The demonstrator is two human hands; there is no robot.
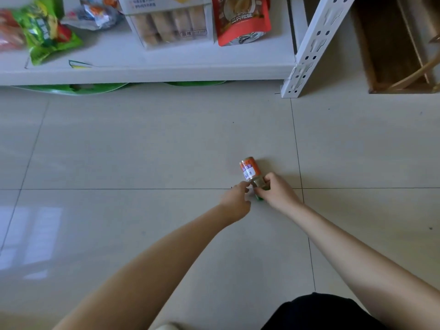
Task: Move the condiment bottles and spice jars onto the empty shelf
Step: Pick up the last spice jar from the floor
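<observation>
One spice bottle (248,171) is in view, down at the tiled floor (142,151), the right grip (277,194) curled round its green-capped end and the left grip (235,201) touching its neck, hold unclear, so it seems unshelved, and the near shelf (142,73) holds snacks (171,22).
</observation>
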